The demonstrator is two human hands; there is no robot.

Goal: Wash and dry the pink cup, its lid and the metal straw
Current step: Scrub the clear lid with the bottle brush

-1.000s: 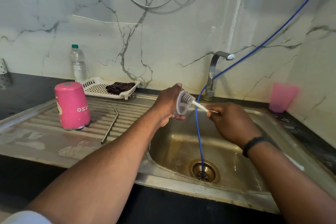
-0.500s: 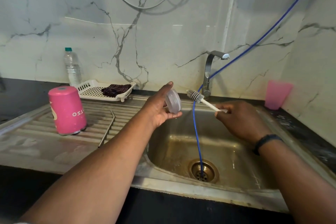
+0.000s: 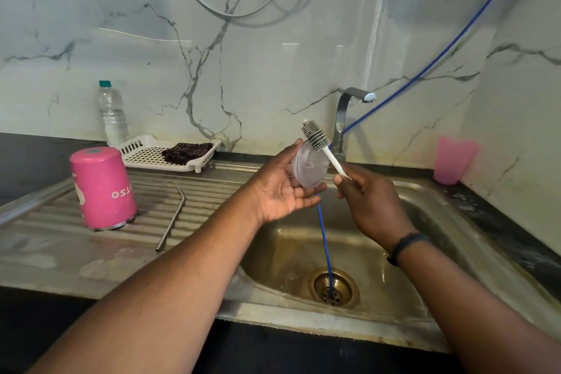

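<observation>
Two hands at frame centre, above the sink (image 3: 440,222): left hand (image 3: 280,188) fingers curled round the lid (image 3: 308,171); right hand (image 3: 368,197) pinches the brush (image 3: 318,143) against it. Cup (image 3: 101,188) inverted and straw (image 3: 171,218) on drainboard, left.

Stainless steel sink unit (image 3: 212,255) set in a dark countertop (image 3: 33,161). On the ribbed drainboard, left: inverted pink cup (image 3: 102,188), bent metal straw (image 3: 171,217) to its right, white slotted tray (image 3: 145,152) behind. Far right, on the countertop: pink tumbler (image 3: 453,159).
</observation>
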